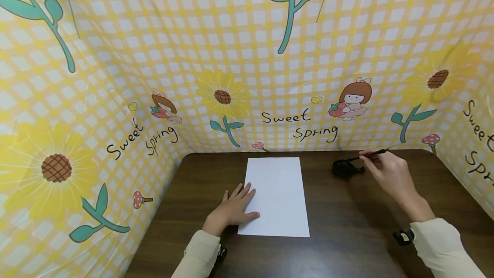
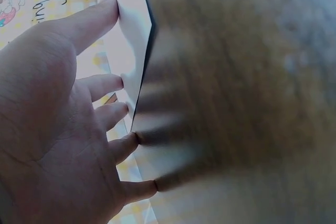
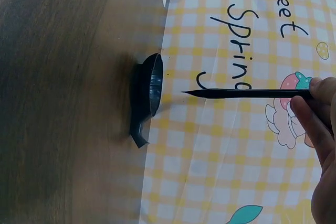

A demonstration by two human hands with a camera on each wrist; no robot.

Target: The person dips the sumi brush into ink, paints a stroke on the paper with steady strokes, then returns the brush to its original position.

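Note:
A blank white sheet of paper (image 1: 275,196) lies on the dark wooden table. My left hand (image 1: 233,209) rests with spread fingers on its left edge, and in the left wrist view the thumb and some fingertips touch the paper (image 2: 126,35). My right hand (image 1: 390,175) pinches a black brush (image 3: 252,93) with a pointed tip between thumb and fingers. In the right wrist view the tip is apart from a small black ink dish (image 3: 147,87) with a short handle, which stands at the back right of the table. The brush points toward this dish.
The dark brown table (image 1: 335,243) has rounded back corners. A yellow-checked cloth (image 1: 216,46) with sunflowers, figures and lettering hangs behind and along both sides. Black wrist devices sit on both wrists below pale sleeves (image 1: 444,239).

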